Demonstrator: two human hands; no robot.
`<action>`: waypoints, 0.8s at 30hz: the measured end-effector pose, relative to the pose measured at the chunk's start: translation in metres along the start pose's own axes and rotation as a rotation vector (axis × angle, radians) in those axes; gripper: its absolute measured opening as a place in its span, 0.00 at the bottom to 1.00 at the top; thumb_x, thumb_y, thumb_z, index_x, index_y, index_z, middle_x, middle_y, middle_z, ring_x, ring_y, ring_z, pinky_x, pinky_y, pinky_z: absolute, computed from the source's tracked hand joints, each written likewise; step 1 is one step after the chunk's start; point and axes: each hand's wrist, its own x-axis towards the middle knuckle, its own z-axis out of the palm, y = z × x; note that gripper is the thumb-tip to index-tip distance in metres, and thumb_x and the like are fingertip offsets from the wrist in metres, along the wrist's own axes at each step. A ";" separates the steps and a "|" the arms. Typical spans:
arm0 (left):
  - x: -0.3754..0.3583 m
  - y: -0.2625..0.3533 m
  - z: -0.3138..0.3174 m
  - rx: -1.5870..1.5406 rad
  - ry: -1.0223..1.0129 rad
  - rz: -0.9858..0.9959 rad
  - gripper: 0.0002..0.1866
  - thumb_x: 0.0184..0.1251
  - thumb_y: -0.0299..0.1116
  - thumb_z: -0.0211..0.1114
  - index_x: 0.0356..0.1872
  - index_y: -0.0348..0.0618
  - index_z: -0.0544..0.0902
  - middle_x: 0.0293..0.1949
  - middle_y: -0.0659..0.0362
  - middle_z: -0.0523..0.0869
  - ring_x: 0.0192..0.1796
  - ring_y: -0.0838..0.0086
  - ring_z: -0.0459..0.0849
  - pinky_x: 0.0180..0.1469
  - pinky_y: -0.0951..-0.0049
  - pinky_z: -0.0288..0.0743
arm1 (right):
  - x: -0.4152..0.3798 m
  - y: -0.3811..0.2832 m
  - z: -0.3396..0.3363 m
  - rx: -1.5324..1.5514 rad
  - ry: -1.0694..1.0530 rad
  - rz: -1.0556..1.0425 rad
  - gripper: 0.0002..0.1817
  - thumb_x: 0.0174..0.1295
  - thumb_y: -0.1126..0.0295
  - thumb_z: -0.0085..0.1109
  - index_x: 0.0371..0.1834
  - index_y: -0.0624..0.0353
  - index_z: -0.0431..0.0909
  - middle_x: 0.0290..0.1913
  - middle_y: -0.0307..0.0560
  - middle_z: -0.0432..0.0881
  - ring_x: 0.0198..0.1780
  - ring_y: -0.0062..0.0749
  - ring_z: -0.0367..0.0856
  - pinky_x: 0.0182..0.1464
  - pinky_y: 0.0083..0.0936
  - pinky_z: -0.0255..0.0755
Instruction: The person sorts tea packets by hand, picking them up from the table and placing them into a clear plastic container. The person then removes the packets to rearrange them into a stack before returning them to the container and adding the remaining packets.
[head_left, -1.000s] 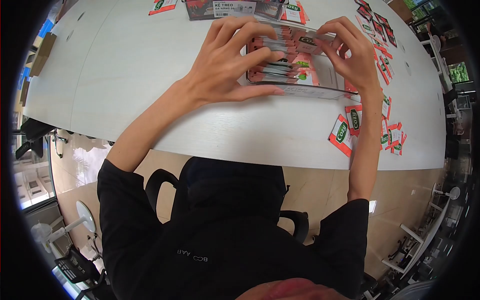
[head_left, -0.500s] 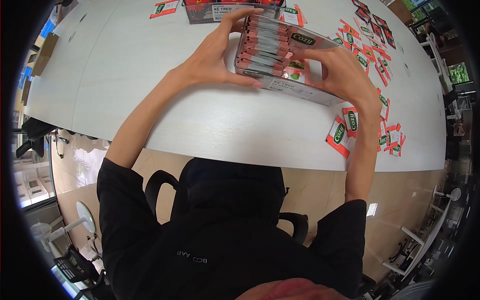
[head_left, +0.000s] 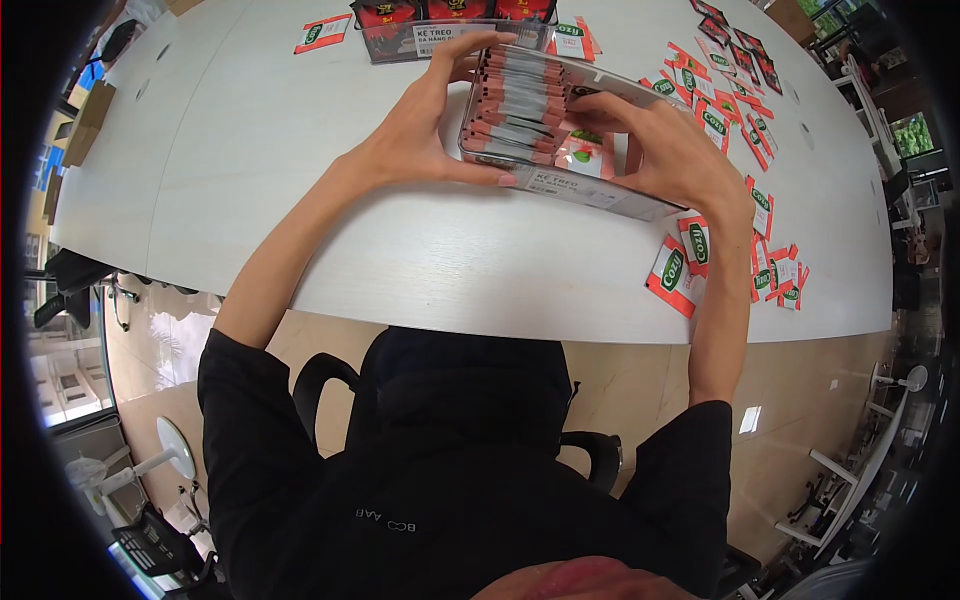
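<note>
A clear plastic box [head_left: 600,192] with a white printed label holds a row of packed pink-and-silver sachets [head_left: 515,100] at its left end. My left hand [head_left: 440,130] is wrapped round that end, fingers over the far rim and thumb along the near wall. My right hand [head_left: 665,145] reaches into the right half, thumb apart from the curved fingers. Its fingertips are near the sachet row and partly hidden. Beneath them, a Cozy sachet [head_left: 588,155] with a green leaf print lies tilted inside the box.
Behind stands another clear box [head_left: 390,45] of red-and-black packets. Several loose Cozy sachets [head_left: 672,275] lie right of my box, with black-and-red packets [head_left: 755,60] farther back. One sachet [head_left: 322,34] lies at the far left. The white table's front edge [head_left: 480,331] curves before my lap.
The box has shifted slightly left and toward me with both hands on it. My right fingers have moved left, covering the Cozy logo that showed inside.
</note>
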 end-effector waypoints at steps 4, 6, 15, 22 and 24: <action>0.000 -0.001 0.001 -0.012 0.000 -0.004 0.66 0.35 0.45 0.89 0.76 0.46 0.54 0.75 0.51 0.66 0.72 0.56 0.71 0.75 0.52 0.65 | 0.001 -0.006 -0.003 -0.086 0.006 0.058 0.27 0.46 0.77 0.69 0.52 0.53 0.74 0.40 0.44 0.90 0.35 0.44 0.87 0.39 0.37 0.80; 0.001 0.001 0.000 -0.012 -0.003 -0.001 0.65 0.36 0.45 0.89 0.76 0.46 0.54 0.74 0.51 0.66 0.72 0.55 0.71 0.75 0.52 0.65 | 0.002 -0.008 -0.001 -0.098 0.028 0.040 0.25 0.47 0.77 0.69 0.51 0.54 0.74 0.40 0.44 0.90 0.35 0.44 0.87 0.38 0.37 0.79; 0.000 0.001 0.000 0.016 -0.008 -0.005 0.65 0.37 0.46 0.88 0.76 0.46 0.53 0.73 0.51 0.67 0.71 0.54 0.71 0.75 0.53 0.65 | 0.007 0.000 -0.002 -0.252 0.391 -0.076 0.23 0.55 0.72 0.68 0.55 0.46 0.77 0.44 0.33 0.87 0.31 0.29 0.87 0.31 0.28 0.77; -0.001 0.002 0.001 0.008 -0.011 -0.019 0.65 0.37 0.46 0.88 0.76 0.45 0.53 0.73 0.51 0.67 0.70 0.55 0.72 0.74 0.54 0.67 | 0.010 0.005 0.001 -0.367 0.460 -0.038 0.13 0.63 0.65 0.68 0.51 0.43 0.81 0.48 0.26 0.80 0.24 0.24 0.83 0.22 0.24 0.69; -0.001 0.002 0.002 0.019 -0.007 -0.014 0.65 0.36 0.47 0.88 0.76 0.45 0.53 0.72 0.51 0.67 0.69 0.55 0.72 0.73 0.55 0.67 | 0.009 0.004 0.000 -0.370 0.484 -0.016 0.12 0.64 0.64 0.67 0.50 0.44 0.82 0.48 0.26 0.80 0.23 0.23 0.81 0.22 0.25 0.68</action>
